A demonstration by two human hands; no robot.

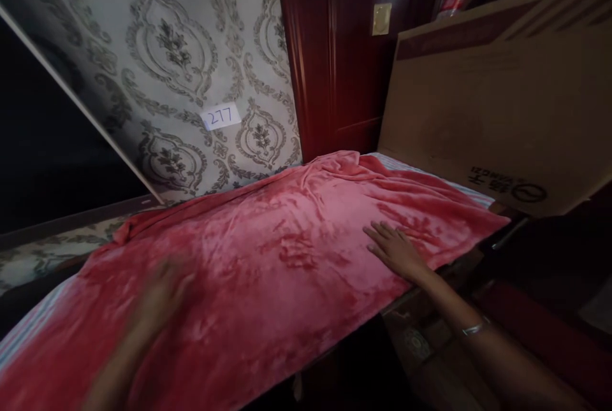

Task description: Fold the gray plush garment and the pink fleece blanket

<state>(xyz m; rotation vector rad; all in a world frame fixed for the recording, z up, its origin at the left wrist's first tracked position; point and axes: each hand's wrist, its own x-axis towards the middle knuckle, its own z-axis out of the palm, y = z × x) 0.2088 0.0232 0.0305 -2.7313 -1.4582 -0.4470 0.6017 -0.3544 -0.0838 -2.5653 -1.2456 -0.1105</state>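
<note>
In the head view, the one I have to go by, a red blanket (296, 277) lies across the middle of the frame and down into the lower left, spread broadly over a striped cloth (29, 325) that shows at the left edge and again in a strip towards the right. The person's right hand (393, 250), right of centre, rests palm down on the blanket with its fingers a little apart and gripping nothing; a bracelet (473, 329) circles that wrist. The left hand (165, 287), lower left, is over the blanket too, well apart from the other, but it is so blurred that I can't tell whether its fingers are closed or whether it touches the pile. To me this looks like smoothing the blanket out: the middle is fairly flat, while folds bunch near the top and towards the right, and the far edge is rucked at the left. I'd judge that the next move calls for flat, light palms drawn outward to those folds, without dragging the blanket off the striped cloth. Behind it, a paper (220, 116) marked 277 sits on the patterned wall (174, 48), and a carton (482, 99) stands at upper right.
</note>
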